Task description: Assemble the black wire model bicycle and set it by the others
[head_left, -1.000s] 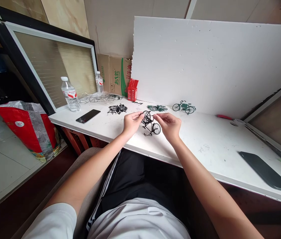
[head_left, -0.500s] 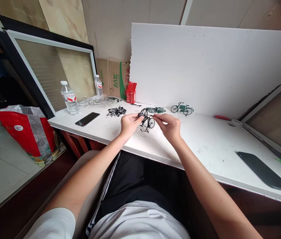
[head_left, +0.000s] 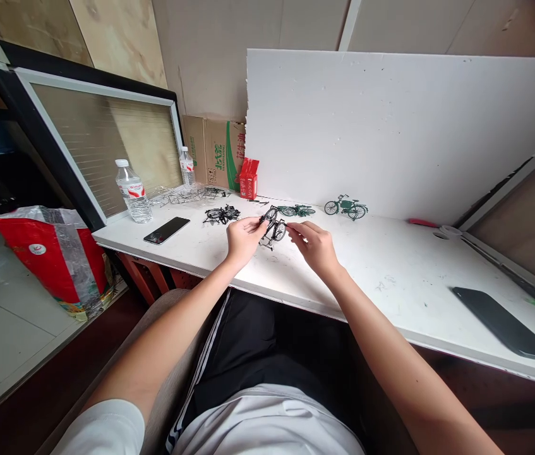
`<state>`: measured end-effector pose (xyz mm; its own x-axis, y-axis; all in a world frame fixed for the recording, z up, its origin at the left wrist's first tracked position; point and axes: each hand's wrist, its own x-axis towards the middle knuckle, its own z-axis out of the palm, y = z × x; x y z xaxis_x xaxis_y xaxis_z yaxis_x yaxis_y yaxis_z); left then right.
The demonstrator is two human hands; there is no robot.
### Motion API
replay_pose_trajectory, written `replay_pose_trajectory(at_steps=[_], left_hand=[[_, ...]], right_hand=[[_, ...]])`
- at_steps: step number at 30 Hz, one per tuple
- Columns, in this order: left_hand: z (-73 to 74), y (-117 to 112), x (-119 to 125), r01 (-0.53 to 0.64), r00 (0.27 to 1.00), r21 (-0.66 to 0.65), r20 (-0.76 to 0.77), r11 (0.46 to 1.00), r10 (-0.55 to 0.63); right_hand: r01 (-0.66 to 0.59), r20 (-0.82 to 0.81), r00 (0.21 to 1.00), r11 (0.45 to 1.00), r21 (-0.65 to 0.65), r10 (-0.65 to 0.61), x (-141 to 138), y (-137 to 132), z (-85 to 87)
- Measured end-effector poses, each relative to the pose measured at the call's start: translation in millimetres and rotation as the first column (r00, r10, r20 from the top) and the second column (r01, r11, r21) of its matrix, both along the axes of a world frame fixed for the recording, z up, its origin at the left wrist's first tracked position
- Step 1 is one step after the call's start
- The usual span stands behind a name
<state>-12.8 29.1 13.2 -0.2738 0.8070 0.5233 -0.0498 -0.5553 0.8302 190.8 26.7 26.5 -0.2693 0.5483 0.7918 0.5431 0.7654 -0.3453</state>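
Observation:
Tilted above the white table, a black model bicycle [head_left: 276,230] hangs between my two hands. My left hand [head_left: 244,237] pinches it at its left side, beside one wheel. The fingertips of my right hand [head_left: 312,243] are pressed together at its right side; whether they grip the bicycle itself or a tiny part at it cannot be made out. Behind the hands, a dark green model bicycle [head_left: 297,210] lies on its side, and another green model bicycle [head_left: 345,206] stands upright. More black model bicycles [head_left: 221,215] lie in a heap to the left.
The white table [head_left: 390,253] carries a phone [head_left: 167,230], a bottle [head_left: 133,193], a second bottle [head_left: 186,167], wiry dark parts [head_left: 191,196] and a small red box [head_left: 249,179]. A dark flat slab [head_left: 508,324] lies at the right. A white board [head_left: 343,126] stands behind.
The black bicycle has shifted slightly left and tilted differently. My right hand has moved a little left and down with it, while my left hand keeps its pinch.

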Motion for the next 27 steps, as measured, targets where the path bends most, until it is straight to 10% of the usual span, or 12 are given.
replay_pose_trajectory(at_steps=[13, 27], left_hand=[[-11.7, 0, 5, 0.013, 1.000, 0.022, -0.012, 1.000, -0.013], [-13.4, 1, 5, 0.012, 0.999, 0.046, -0.052, 0.999, -0.009]], right_hand=[[-0.007, -0.140, 0.990, 0.959, -0.283, -0.034, -12, -5, -13.7], [0.000, -0.080, 0.997, 0.980, -0.199, -0.016, -5, 4, -21.6]])
